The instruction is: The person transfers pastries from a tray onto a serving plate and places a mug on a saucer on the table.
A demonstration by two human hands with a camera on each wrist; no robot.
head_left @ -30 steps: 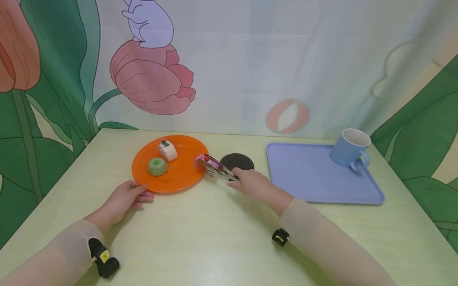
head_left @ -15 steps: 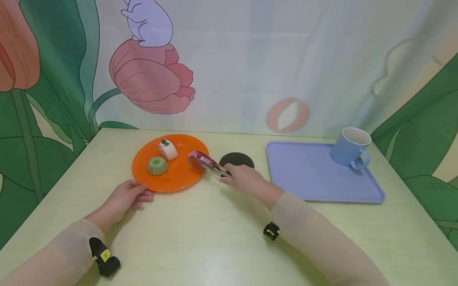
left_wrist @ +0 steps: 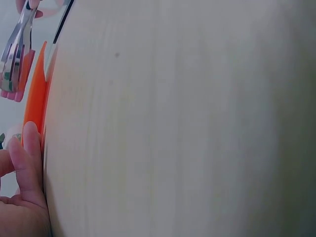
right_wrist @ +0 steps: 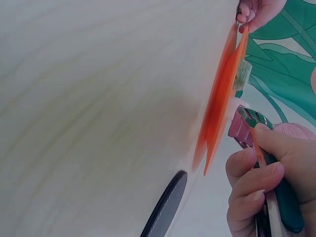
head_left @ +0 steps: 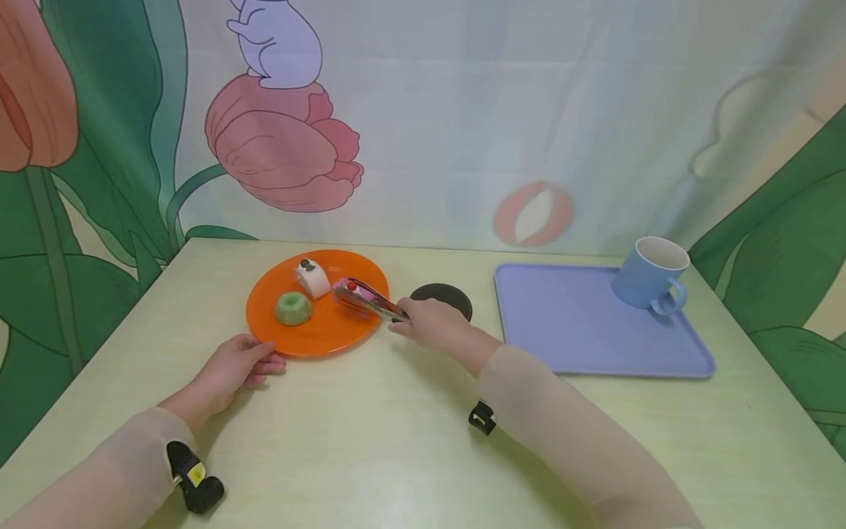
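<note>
Head view: tongs (head_left: pixel 383 306) hold pink cake (head_left: pixel 352 286) left of right grip (head_left: pixel 429 322).

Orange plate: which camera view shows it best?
The head view, since it looks down on the orange plate and shows most of its upper face. The left wrist view catches only an edge-on strip, partly behind the left hand; the right wrist view also sees it nearly edge-on.

1. Bare left hand (head_left: pixel 227 373), bare right hand (head_left: pixel 436 324).
2. Left sleeve (head_left: pixel 109 470): plain beige, long; right sleeve (head_left: pixel 571 430): the same beige, lightly creased.
3. Left wrist camera (head_left: pixel 188 486): black, rounded at one end, yellow label (head_left: pixel 196 474).
4. Right wrist camera (head_left: pixel 483 418): black, boxy, small pale mark.
</note>
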